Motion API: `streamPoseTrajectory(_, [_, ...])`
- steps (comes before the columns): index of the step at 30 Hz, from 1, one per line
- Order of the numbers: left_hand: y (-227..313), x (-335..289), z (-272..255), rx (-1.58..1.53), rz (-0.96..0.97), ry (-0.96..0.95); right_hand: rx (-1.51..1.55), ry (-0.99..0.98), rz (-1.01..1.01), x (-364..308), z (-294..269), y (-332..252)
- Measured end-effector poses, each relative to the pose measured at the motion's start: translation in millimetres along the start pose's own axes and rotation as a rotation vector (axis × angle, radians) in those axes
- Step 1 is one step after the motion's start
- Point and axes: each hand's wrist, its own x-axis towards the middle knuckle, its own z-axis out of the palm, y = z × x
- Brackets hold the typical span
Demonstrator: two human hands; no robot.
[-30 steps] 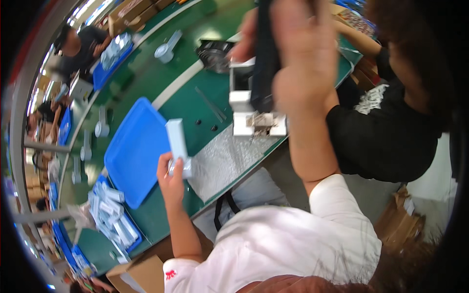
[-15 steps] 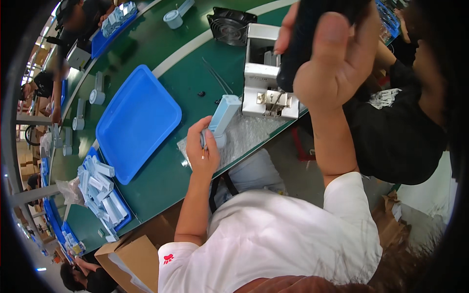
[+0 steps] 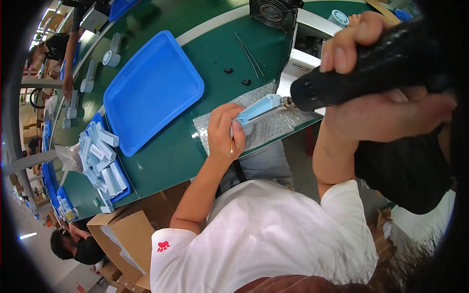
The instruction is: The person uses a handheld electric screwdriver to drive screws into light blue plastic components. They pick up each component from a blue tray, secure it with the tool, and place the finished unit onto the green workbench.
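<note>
My left hand [image 3: 223, 131] is closed around a light blue plastic handle-shaped part [image 3: 259, 108] above the bubble wrap at the table's near edge. A short thin wire [image 3: 231, 143] sticks out below my fingers. My right hand [image 3: 381, 119] grips a thick black electric screwdriver [image 3: 332, 85], tilted nearly flat. Its metal chuck [image 3: 287, 102] is at the part's right end, and the slender bit runs along the open channel of the part toward my left fingers. Where the bit's tip rests I cannot make out. Behind the screwdriver stands a white metal fixture [image 3: 305, 61], partly covered.
An unfilled blue tray [image 3: 151, 93] lies left of my hands, with a blue bin of light blue parts [image 3: 100, 158] beyond it. Tweezers [image 3: 249, 56] and two small black pieces [image 3: 228, 70] lie on the green table. A black fan [image 3: 271, 12] stands behind; a person sits at right.
My right hand has brought the screwdriver down from above the fixture to the light blue part. My left hand has tipped that part over toward the screwdriver. The whole view has shifted.
</note>
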Motion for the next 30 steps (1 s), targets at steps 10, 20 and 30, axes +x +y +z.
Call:
streamPoseTrajectory(10, [-1.5,0.5,-1.3,-0.030,0.007,0.000,-0.097,-0.062,0.010,-11.3,5.0,30.1])
streamPoseTrajectory(20, [-8.4,-5.3,7.0,-0.061,-0.064,0.057,0.361,0.049,-0.045,-33.5,11.6,49.3])
streamPoseTrajectory(30, [-2.7,-8.6,10.4,0.021,-0.053,0.029,0.106,0.145,-0.207,-29.1,11.7,51.7])
